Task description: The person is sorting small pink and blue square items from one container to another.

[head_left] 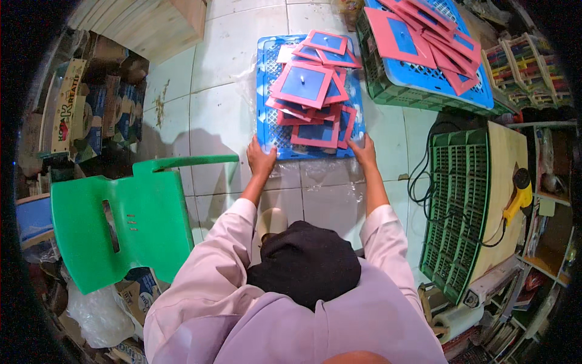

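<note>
My left fingers (254,146) and right fingers (368,144), parted around its edge, clamp the near corners of a blue plastic crate (262,91); pink-bordered blue panels (294,91) lie heaped atop the crate.

Panels (306,91) lay on a crate (263,100) at 12 o'clock; a second pile (399,37) between 1 and 2; a chair (154,215) near 9; a corded tool (519,197) at 3.

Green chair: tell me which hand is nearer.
Left. The left hand, at the blue crate, is just right of the green chair; the right hand is farther right, at the crate's opposite corner.
</note>
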`<control>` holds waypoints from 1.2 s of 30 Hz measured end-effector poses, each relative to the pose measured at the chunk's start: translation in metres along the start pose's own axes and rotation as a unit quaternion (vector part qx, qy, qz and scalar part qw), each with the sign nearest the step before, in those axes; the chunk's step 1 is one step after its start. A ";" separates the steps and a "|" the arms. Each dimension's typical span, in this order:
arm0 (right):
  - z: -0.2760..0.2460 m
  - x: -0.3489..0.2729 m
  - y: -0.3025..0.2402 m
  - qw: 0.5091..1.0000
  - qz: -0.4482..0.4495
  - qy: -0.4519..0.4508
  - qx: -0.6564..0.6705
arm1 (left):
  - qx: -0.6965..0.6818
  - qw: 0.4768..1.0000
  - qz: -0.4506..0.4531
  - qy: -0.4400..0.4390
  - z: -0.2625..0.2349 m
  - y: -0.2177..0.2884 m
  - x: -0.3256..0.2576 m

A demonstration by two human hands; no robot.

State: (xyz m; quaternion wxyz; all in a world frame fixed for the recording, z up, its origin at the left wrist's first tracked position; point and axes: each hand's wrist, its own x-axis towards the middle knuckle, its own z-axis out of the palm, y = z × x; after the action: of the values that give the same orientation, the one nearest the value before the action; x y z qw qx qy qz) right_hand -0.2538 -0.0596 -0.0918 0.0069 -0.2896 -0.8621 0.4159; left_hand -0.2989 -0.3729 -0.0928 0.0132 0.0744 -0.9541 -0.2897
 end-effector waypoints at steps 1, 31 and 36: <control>-0.003 -0.013 0.002 1.000 0.001 -0.003 0.000 | 0.006 1.000 -0.007 -0.011 -0.005 -0.004 -0.016; 0.002 -0.132 -0.113 0.981 -0.168 0.009 0.102 | -0.408 0.884 -0.058 -0.218 -0.020 -0.007 -0.019; 0.016 -0.148 -0.053 0.941 0.007 -0.074 0.331 | -0.438 0.890 -0.035 -0.120 0.003 0.022 0.052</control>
State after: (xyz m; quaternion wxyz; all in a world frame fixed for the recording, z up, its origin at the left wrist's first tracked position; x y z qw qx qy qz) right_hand -0.1611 -0.1718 -0.0305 0.0359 -0.2454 -0.6716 0.6982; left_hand -0.3537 -0.3614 -0.0840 -0.0803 0.0587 -0.7213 -0.6855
